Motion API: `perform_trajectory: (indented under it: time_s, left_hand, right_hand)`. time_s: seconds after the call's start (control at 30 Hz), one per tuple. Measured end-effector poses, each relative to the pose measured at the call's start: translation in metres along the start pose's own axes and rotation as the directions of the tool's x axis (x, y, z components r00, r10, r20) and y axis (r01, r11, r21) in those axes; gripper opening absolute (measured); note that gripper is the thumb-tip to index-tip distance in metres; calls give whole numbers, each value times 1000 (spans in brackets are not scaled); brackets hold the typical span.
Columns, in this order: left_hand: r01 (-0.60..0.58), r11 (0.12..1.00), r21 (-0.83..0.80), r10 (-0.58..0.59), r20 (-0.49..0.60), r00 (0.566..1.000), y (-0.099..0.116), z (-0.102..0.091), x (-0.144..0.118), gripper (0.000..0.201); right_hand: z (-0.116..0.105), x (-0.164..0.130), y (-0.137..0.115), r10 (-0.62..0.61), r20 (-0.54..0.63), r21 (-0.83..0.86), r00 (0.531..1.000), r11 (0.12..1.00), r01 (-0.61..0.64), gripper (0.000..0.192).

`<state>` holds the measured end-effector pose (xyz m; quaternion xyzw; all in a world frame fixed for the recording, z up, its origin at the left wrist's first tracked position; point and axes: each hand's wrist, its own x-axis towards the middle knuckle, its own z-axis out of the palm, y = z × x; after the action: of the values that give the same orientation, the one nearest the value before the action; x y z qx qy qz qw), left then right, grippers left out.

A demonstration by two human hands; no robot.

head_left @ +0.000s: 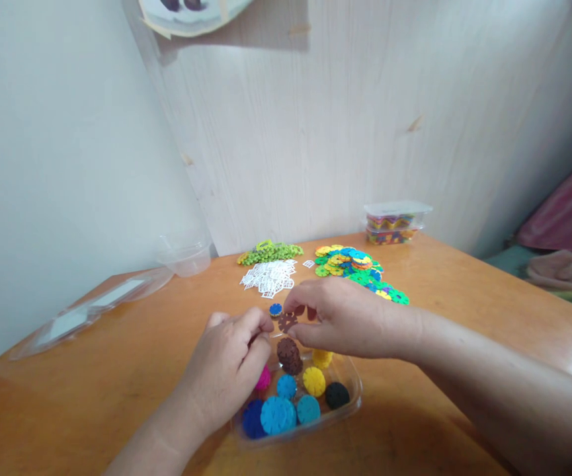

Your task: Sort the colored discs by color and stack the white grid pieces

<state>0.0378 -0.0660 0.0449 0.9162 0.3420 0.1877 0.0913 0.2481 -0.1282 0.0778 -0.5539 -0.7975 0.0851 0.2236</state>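
Observation:
A brown notched plastic disc [288,322] is pinched at the fingertips of my right hand [332,317], above the far side of a clear plastic tray [358,396]. My left hand [231,363] is curled closed over the tray's left side, its fingertips close to that disc; whatever they grip is hidden. Inside the tray stand stacks of notched discs: brown discs [289,356], light blue discs [278,415], dark blue discs [253,419], yellow discs [314,381], a black disc [337,395] and pink discs [264,378] partly behind my left hand. Just beyond lies a small blue stack [276,310].
Farther back on the wooden table [176,330] are white flat pieces [270,277], green pieces [273,253] and a pile of multicoloured discs [350,261]. Clear boxes [395,223] stand back right. At left are an upright clear tub [185,256] and lids [92,311].

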Motion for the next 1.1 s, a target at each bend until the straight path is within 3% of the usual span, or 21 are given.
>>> perform_trajectory:
  time_s: [0.2, 0.4, 0.6, 0.83, 1.1]
  left_hand:
    - [16, 1000, 21, -14, -102, 995, -8, 1, 2, 16]
    - [25, 999, 24, -22, -127, 992, -11, 1, 4, 14]
    - [65, 998, 6, -63, -156, 986, -22, 5, 6, 14]
    - [78, 997, 23, -73, -162, 984, -25, 8, 6, 13]
    - [61, 998, 17, -58, -155, 986, -24, 7, 6, 13]
  right_hand:
    - [0, -5, -6, -262, 83, -65, 962, 961, 267, 15]
    - [9, -9, -14, -368, 126, -264, 921, 882, 389, 19]
    - [15, -7, -16, -354, 140, -347, 925, 857, 381, 21]
    - [18, -9, -24, -238, 328, -361, 914, 863, 354, 19]
    - [23, -9, -23, -248, 324, -398, 913, 840, 370, 14]
